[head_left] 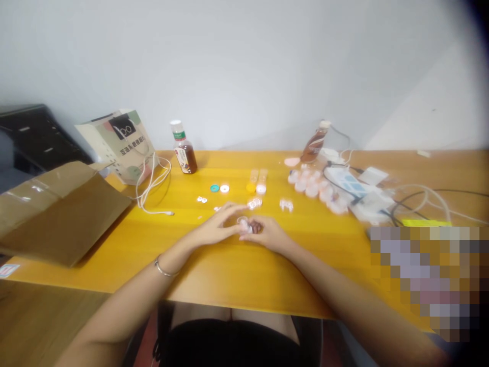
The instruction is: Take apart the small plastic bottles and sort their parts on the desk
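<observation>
Left hand (213, 228): thumb and forefinger spread apart, thumb tip at the small piece (243, 223); contact unclear. Small piece, blurred, sits between both hands over the worktop (214, 278). Right hand (270, 234): fingers curled, pinching it.

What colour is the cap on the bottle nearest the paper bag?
White; the cap shows best in the head view.
</observation>
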{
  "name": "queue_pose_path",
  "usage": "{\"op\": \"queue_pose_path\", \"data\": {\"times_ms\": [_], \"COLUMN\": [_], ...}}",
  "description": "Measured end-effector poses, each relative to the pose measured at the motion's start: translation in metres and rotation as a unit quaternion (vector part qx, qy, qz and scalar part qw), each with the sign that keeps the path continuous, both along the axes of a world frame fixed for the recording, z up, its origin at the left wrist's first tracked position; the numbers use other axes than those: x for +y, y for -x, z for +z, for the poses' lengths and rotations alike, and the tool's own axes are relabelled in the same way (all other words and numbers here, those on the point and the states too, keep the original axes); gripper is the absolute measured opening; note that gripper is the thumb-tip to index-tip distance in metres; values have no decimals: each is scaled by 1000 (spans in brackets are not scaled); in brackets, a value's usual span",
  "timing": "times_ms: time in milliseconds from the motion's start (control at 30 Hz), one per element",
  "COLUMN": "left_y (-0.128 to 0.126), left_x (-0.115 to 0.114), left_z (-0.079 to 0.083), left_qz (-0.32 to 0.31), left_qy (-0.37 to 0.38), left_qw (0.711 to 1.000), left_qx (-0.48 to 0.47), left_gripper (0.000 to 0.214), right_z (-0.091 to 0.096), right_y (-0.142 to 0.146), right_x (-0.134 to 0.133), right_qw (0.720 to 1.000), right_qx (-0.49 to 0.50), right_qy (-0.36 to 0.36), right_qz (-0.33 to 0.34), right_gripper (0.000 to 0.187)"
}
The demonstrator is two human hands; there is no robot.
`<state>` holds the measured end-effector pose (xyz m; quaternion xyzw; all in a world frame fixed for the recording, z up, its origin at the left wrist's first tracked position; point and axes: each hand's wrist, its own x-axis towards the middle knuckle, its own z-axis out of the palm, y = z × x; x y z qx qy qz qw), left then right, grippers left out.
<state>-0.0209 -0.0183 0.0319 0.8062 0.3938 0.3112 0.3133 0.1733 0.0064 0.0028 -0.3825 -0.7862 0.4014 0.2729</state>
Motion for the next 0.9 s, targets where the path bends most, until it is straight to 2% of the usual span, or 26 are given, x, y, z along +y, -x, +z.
{"op": "queue_pose_path", "data": {"times_ms": [67,100,167,233,300,367,433,533,633,700,767,833,900], "left_y": [1,1,1,1,1,0,-1,-1,-1,-1,-2,-4,-4], "left_x": [0,0,-1,-1,-1,-1,-1,-2,-2,-2,-2,-3,-3], "left_z": [1,1,1,1,1,1,1,0,1,1,1,0,-2], "left_qz": [-47,-48,-5,19,-17,-41,-6,37,-24,-56,-37,19,59], "left_qy": [7,7,9,11,7,-4,-14,-14,-1,-6,-18,-21,3], "left_qw": [999,999,1000,1000,1000,999,1000,999,1000,998,999,1000,998], "left_qx": [0,4,14,12,3,7,18,19,2,-4,0,-1,-15], "left_gripper": [40,36,31,41,43,34,25,29,43,41,31,23,25], "right_z": [-1,-1,-1,-2,-1,0,1,2,2,2,2,2,1], "right_y": [0,0,0,0,0,0,0,1,0,0,-1,-1,-1], "right_x": [0,0,0,0,1,0,-1,-1,-1,-1,-1,-1,-1], "right_qw": [1000,1000,1000,1000,1000,1000,1000,1000,1000,1000,1000,1000,1000], "right_qx": [0,0,-1,-2,-2,-2,-4,-10,-10,-5,0,-1,-7], "right_qy": [1,1,3,4,2,0,4,10,5,5,8,8,4], "right_qz": [8,11,10,1,7,15,11,0,1,8,15,14,9], "right_gripper": [38,38,38,38,38,38,37,37,38,38,37,36,37]}}
